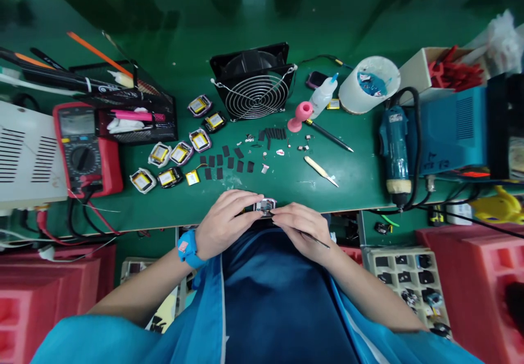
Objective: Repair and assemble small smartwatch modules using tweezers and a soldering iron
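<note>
At the bench's front edge, my left hand grips a small open watch case with its thumb and fingers; electronics show inside it. My right hand pinches a thin dark tool that looks like tweezers, its tip at the case's right side. Beyond the hands lie black rectangular pads, a loose yellow battery and a small silvery part. Several watch cases with yellow batteries sit to the left. A wooden-handled blade and a black pen-like tool rest to the right.
A fan stands at the back, beside a pink holder, a squeeze bottle and a white tub. A red multimeter and a mesh organizer occupy the left. An electric screwdriver hangs right.
</note>
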Available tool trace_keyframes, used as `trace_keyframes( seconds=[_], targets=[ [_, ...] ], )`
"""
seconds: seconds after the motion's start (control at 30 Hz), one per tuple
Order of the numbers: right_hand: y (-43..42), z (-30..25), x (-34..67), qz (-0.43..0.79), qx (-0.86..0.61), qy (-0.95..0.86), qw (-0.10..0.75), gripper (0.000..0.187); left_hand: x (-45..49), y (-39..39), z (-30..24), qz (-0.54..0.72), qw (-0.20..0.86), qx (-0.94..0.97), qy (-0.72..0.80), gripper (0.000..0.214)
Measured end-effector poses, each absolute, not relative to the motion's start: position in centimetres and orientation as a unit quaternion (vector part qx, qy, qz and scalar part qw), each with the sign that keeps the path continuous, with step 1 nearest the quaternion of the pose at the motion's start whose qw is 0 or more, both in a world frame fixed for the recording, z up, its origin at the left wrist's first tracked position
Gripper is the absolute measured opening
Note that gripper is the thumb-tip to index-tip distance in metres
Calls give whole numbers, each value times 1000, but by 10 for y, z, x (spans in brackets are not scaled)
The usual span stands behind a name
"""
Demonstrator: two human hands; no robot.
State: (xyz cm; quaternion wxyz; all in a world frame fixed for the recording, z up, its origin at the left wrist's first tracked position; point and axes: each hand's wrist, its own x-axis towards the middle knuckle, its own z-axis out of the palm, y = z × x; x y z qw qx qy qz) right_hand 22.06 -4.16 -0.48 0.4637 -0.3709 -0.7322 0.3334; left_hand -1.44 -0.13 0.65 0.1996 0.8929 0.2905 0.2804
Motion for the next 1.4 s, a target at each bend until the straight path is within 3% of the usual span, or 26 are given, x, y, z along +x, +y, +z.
trace_keyframes(
  seconds=[0.4, 1.1, 1.4],
  targets=[
    [-43, -9, 220, 326, -354, -736, 477, 25, -11, 2, 13, 255, 219, 889, 310, 20],
    [-32, 10, 228, 477, -436, -599, 474, 14, -9, -10, 11, 251, 183, 887, 342, 18],
    [-21, 14, 244, 515, -495, -548, 436, 10, -21, -12, 14, 232, 252, 852, 397, 25]
  ],
)
